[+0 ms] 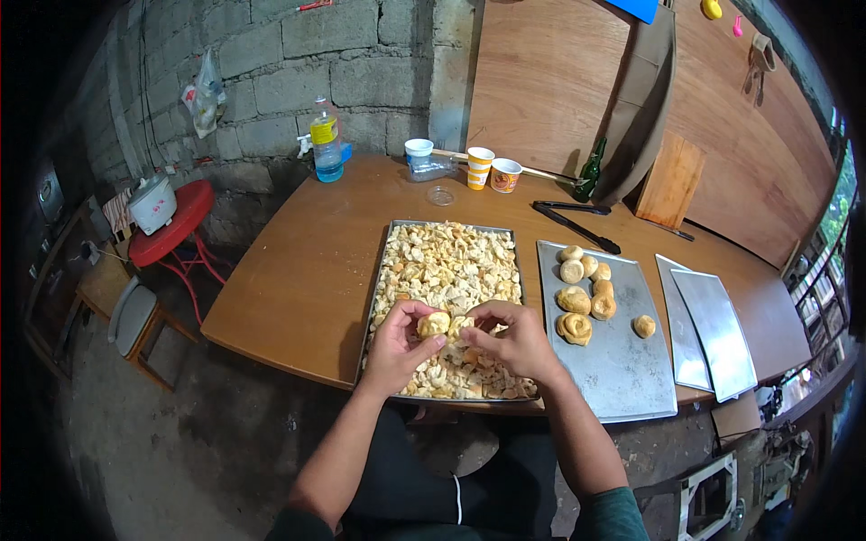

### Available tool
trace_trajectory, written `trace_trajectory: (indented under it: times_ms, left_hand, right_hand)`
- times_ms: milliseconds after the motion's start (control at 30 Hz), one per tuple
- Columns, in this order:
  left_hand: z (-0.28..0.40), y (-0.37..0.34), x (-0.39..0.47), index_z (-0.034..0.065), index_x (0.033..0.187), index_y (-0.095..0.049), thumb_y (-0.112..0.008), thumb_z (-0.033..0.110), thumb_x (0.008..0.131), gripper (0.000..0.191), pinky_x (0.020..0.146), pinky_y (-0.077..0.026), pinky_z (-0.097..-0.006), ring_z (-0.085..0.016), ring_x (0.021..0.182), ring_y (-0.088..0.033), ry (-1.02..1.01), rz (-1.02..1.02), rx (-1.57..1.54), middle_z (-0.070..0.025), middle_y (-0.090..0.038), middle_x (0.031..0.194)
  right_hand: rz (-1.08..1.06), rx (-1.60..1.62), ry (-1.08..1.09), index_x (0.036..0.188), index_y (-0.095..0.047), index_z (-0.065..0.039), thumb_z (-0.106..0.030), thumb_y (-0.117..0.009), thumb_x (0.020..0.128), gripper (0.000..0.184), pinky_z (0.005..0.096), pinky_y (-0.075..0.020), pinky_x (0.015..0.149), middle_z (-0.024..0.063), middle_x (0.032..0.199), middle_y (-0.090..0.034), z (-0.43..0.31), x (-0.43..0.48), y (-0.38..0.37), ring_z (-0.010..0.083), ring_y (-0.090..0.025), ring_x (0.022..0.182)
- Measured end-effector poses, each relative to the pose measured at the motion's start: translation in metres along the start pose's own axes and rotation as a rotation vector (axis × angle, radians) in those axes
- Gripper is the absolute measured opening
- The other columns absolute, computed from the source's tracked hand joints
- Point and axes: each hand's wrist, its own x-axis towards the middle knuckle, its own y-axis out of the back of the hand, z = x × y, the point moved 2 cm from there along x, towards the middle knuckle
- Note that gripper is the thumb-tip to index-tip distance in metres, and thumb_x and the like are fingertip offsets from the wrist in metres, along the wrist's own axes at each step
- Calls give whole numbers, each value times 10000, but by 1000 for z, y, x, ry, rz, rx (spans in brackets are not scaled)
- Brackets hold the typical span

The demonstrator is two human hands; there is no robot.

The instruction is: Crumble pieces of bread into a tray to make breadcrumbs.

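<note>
My left hand (pixel 404 345) grips a chunk of torn bread roll (pixel 433 325) between thumb and fingers. Right beside it, my right hand (pixel 512 338) pinches a smaller bread piece (pixel 462 326). Both hands hover over the near half of a large metal baking tray (pixel 374 297) filled with torn bread pieces (pixel 450 260). To the right lies a flat metal sheet (pixel 609 379) with several whole rolls on it, among them a coiled bun (pixel 574 328) and a small round roll (pixel 644 326) set apart.
Black tongs (pixel 578 226) lie behind the flat sheet. Two bare metal sheets (pixel 716 331) overlap at the right. Paper cups (pixel 480 168), a bottle of blue liquid (pixel 327 142) and a green glass bottle (pixel 591 170) stand at the back. A red stool (pixel 183 223) holds a rice cooker (pixel 153 203).
</note>
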Motion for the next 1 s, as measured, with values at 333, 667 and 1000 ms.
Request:
trace_trajectory:
  times_ms: [333,667,1000]
  left_hand:
    - [7,-16,7,39,1253,-591,-777,61,979,332,893,-607,-301,-136,1033,-713,93,-29,161,-111,-705,1106]
    - [-1,-13,2,42,1360,-518,-713,14,1014,398,915,-667,-368,-266,1062,-762,326,86,-346,-162,-704,1146]
    - [1,-10,-4,24,1294,-568,-761,-16,969,380,853,-661,-343,-221,1044,-750,247,78,-234,-101,-677,1111]
  right_hand:
    - [47,345,-120,1043,-704,39,-89,-739,1012,136,279,-606,673,85,887,-756,2,-5,-11,122,-741,826]
    - [276,757,-195,1080,-676,10,-68,-722,1017,111,315,-647,678,96,927,-744,20,2,-12,157,-744,794]
    - [201,-239,4,1251,-745,-51,-137,-771,962,302,336,-575,695,80,808,-740,39,0,16,212,-706,708]
